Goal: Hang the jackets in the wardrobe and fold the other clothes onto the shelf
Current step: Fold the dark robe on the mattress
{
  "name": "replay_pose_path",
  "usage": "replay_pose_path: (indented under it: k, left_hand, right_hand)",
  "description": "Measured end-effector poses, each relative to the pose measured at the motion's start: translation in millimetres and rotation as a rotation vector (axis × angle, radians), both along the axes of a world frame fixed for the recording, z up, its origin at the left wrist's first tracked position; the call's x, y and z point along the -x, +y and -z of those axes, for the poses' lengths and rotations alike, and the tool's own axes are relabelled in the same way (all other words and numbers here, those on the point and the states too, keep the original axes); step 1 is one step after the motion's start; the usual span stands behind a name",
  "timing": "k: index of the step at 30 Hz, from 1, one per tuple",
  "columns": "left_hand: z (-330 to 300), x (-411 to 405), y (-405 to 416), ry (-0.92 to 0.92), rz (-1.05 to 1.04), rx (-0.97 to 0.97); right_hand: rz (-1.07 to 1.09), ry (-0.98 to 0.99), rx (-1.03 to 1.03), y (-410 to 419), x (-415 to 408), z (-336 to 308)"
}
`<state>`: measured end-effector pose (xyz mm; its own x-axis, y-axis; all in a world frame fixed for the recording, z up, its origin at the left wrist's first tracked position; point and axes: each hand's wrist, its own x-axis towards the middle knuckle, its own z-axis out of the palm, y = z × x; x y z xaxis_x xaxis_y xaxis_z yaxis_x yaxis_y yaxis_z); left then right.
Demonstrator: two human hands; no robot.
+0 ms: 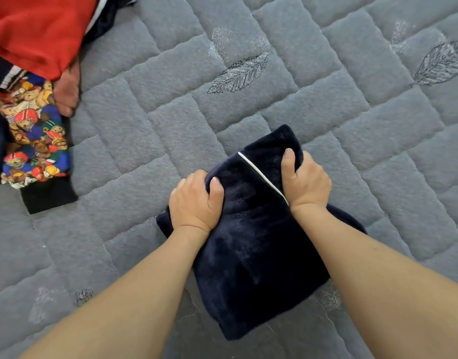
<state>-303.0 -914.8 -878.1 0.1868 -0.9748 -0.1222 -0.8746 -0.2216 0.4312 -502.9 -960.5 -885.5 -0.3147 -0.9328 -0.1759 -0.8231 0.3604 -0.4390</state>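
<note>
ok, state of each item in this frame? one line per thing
Dark navy plush garment with white piping: folded, lying on the quilt, gripped at its far end by both hands.
Left hand: gripping the garment's left edge.
Right hand: gripping its right edge.
Red fabric garment: unfolded, heaped top left.
Teddy-bear print garment: lying loose beside it.
Grey quilted bed cover: spread flat.

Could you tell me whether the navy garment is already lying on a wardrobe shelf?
No, the navy garment lies on the grey quilt, with both hands gripping its far end.
</note>
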Motion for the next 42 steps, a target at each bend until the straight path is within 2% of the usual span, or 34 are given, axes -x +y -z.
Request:
replay_pose_path:
  k: [2,4,5,7,9,13,16,18,21,26,32,35,42]
  left_hand:
    - [-7.0,-5.3,6.4,-0.142,-0.021,-0.024]
    - [-15.0,-10.6,20.7,-0.219,-0.264,-0.081]
    - [-18.6,-12.5,28.0,-0.153,-0.449,-0.140]
    - [-27.3,-12.4,37.7,0.207,-0.887,-0.274]
    - [-31.8,-10.0,45.8,0.570,-1.171,-0.319]
    - [-42.3,3.1,63.1,0.941,-1.253,-0.321]
    - [-50.1,9.5,83.5,1.099,-1.104,-0.319]
    - [-60.5,16.0,90.8,1.060,-0.984,-0.296]
    - [-88.2,42.3,84.2,0.928,-0.789,-0.297]
    - [-146.8,146.2,76.2,0.745,-0.352,-0.287]
    - [-223.3,312.4,132.9,0.707,-0.004,-0.369]
    - [-271.1,383.8,172.2,0.701,0.188,-0.412]
    - [-413.8,468.2,298.3,0.702,0.586,-0.471]
  right_hand:
    - [-0.002,0.013,-0.015,-1.8,0.3,-1.0]
    - [0.003,0.004,-0.034,-2.5,1.3,-2.5]
    - [0.002,-0.006,-0.035,-2.9,2.3,-2.9]
    - [0.006,-0.014,-0.049,-2.2,4.7,-4.4]
    - [0.010,-0.062,-0.108,-2.4,6.9,-7.9]
    - [0.076,-0.404,-0.341,4.3,18.4,-29.9]
    - [0.122,-0.646,-0.553,27.3,35.4,-55.8]
    - [0.145,-0.720,-0.606,51.5,54.4,-71.3]
    - [0.286,-0.826,-0.523,100.7,98.4,-95.3]
    - [0.564,-1.185,-0.376,202.5,197.7,-146.3]
    - [0.889,-1.217,-0.111,338.0,315.5,-241.4]
    - [1.047,-1.150,0.012,410.8,356.7,-296.6]
    - [1.337,-1.045,0.428,584.4,358.0,-441.6]
